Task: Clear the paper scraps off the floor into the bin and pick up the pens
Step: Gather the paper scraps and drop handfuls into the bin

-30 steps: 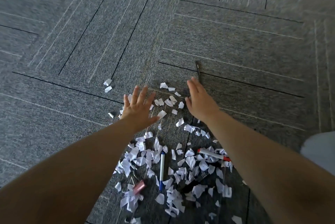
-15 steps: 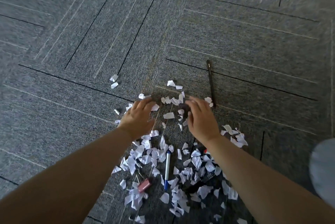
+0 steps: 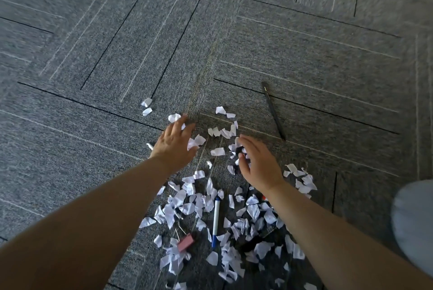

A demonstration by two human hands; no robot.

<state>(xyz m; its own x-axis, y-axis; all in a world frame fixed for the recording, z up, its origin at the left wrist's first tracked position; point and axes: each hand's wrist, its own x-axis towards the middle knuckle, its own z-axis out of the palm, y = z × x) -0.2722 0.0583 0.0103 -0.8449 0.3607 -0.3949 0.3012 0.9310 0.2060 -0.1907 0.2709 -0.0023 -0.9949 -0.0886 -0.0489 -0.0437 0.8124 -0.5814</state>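
Observation:
White paper scraps lie scattered over the grey carpet, thickest between my forearms. My left hand rests flat on the floor with fingers spread, touching scraps at its fingertips. To its right, my right hand is cupped with curled fingers over a few scraps. A white pen with a blue cap lies in the pile. A dark pen lies alone beyond my right hand. A red-tipped pen peeks out beside my right wrist. No bin is in view.
A pink binder clip lies among the scraps near my left forearm. Two stray scraps sit far left of the pile. A pale blue trouser knee shows at the right edge.
Both hands reached far out, then swept back toward me, dragging scraps along. The left hand has since spread open again and slid slightly forward; the right stays cupped.

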